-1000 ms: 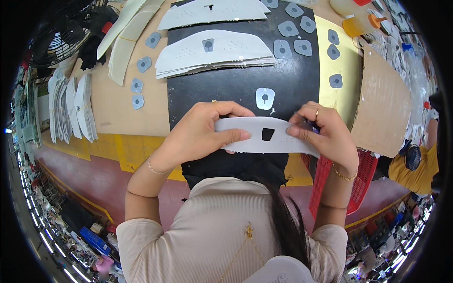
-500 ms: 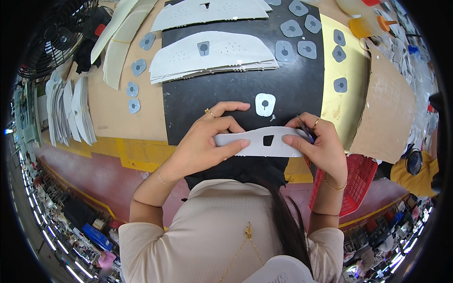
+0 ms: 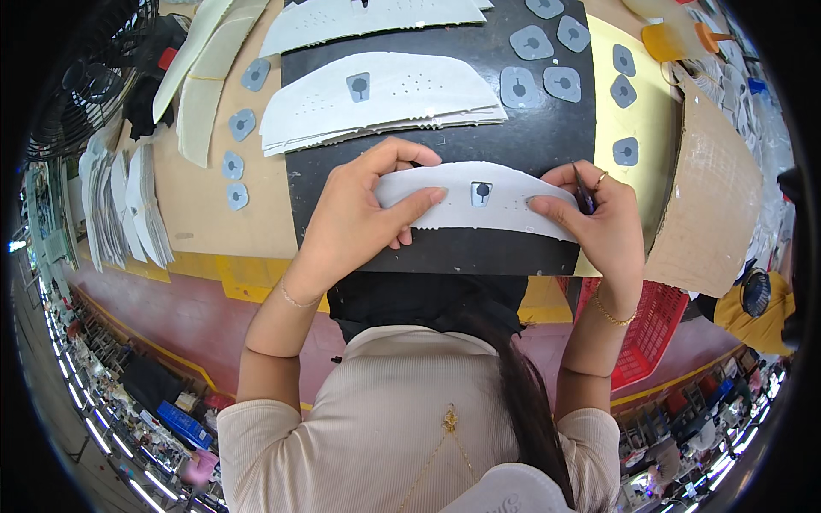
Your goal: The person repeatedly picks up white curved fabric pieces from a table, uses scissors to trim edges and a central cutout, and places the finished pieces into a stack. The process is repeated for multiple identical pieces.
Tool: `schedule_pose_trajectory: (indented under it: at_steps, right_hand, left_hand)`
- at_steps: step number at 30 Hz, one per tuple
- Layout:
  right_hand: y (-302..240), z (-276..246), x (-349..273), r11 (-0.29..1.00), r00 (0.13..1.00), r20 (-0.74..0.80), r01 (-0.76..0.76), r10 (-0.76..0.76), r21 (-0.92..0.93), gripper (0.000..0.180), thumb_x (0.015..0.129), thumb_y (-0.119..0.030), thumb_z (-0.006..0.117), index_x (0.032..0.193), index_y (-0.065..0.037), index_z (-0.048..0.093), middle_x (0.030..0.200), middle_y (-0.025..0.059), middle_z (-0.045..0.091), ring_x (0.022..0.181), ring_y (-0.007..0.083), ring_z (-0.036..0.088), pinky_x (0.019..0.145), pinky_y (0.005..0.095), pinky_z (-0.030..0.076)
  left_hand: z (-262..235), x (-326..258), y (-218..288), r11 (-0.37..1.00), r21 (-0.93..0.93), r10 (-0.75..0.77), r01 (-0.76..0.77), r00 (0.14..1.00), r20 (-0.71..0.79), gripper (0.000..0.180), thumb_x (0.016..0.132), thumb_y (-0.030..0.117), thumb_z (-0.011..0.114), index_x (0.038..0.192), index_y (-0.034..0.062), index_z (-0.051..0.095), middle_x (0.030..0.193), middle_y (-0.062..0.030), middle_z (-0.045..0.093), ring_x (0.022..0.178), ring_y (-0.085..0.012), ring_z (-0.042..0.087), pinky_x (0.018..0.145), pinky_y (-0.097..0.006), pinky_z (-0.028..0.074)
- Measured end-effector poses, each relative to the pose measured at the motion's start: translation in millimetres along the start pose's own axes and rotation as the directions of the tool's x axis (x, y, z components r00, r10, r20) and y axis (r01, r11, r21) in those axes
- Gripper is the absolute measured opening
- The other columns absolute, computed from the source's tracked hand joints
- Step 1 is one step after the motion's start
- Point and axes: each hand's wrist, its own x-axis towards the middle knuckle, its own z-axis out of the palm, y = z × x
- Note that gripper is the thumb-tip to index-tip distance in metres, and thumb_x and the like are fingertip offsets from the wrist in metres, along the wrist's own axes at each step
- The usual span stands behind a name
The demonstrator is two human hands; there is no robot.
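**White curved panel being held flat with a grey patch at its middle**

A long white curved panel (image 3: 479, 207) is being held across the black work mat (image 3: 445, 137), just in front of the person's chest. It is being gripped at both ends, probably so that the thin piece is kept taut and level while the small grey patch (image 3: 481, 192) at its centre is being lined up.

The left hand (image 3: 359, 218) is being kept closed on the panel's left end: the thumb is being pressed along the front face and the fingers are curled over the upper edge. The right hand (image 3: 603, 218) is being kept closed on the right end in a pinch, and a thin dark tool (image 3: 581, 190) is also being carried between its fingers, apparently so that it is ready without the panel being released.

Behind the hands, a stack of white panels (image 3: 385, 98) is being kept within reach, one grey patch lying on top. Loose grey patches (image 3: 547, 60) are being laid out singly on the mat and on the yellow board (image 3: 637, 111) beside it, well apart from one another, seemingly so that each can be picked up alone. A red basket (image 3: 650, 329) is being kept below the table edge on the right.
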Motion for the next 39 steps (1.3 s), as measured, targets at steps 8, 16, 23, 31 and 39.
schedule_pose_trajectory:
  at_steps: [8,16,23,31,39]
  right_hand:
    - [1.0,-8.0,2.3,1.0,0.999,0.027,-0.028,0.027,0.012,0.023,0.074,-0.012,0.084,0.09,-0.001,0.073,0.067,0.0019,0.065,0.059,0.0051,0.053,0.057,0.0212,0.043]
    - [-1.1,-3.9,1.6,0.999,0.999,0.004,-0.038,0.038,-0.031,0.024,0.075,-0.014,0.085,0.09,-0.001,0.072,0.07,-0.0032,0.062,0.063,0.0029,0.05,0.058,0.0189,0.039]
    - [0.8,-2.6,2.8,0.998,1.0,-0.006,-0.026,0.026,-0.054,0.024,0.074,-0.015,0.085,0.09,-0.001,0.073,0.069,-0.0001,0.064,0.062,0.0045,0.052,0.057,0.0205,0.041]
    - [0.7,-3.3,4.0,0.997,1.0,-0.006,-0.011,0.011,-0.073,0.024,0.073,-0.015,0.085,0.09,-0.002,0.074,0.067,0.0048,0.067,0.058,0.0073,0.057,0.056,0.0223,0.044]
    - [-0.7,-2.9,4.8,0.997,1.0,0.001,-0.02,0.02,-0.077,0.024,0.073,-0.016,0.085,0.09,-0.002,0.074,0.068,0.0051,0.067,0.059,0.0077,0.058,0.056,0.0226,0.045]
  left_hand:
    - [1.8,-1.0,-1.3,0.999,-0.017,-0.042,0.042,0.999,0.002,0.03,0.088,0.013,0.074,0.114,0.0023,0.064,0.087,-0.0064,0.069,0.055,-0.0061,0.058,0.048,-0.02,0.047]
    - [5.3,-0.6,-3.3,0.998,0.049,0.026,-0.024,0.999,-0.04,0.029,0.087,0.012,0.075,0.112,0.0028,0.065,0.088,-0.0089,0.069,0.054,-0.0076,0.059,0.048,-0.022,0.047]
    - [6.6,-0.2,-3.1,0.998,0.06,0.038,-0.035,0.997,-0.06,0.028,0.086,0.011,0.075,0.11,0.0017,0.065,0.089,-0.0091,0.069,0.054,-0.0077,0.059,0.048,-0.022,0.047]
    - [7.3,-0.1,-3.8,0.996,0.074,0.045,-0.041,0.997,-0.058,0.027,0.086,0.011,0.075,0.11,0.0011,0.065,0.091,-0.0099,0.069,0.055,-0.0081,0.06,0.048,-0.022,0.047]
    - [7.2,0.0,-5.3,0.994,0.104,0.052,-0.046,0.997,-0.061,0.027,0.087,0.012,0.075,0.11,0.0007,0.065,0.09,-0.0102,0.07,0.055,-0.0088,0.06,0.049,-0.023,0.047]
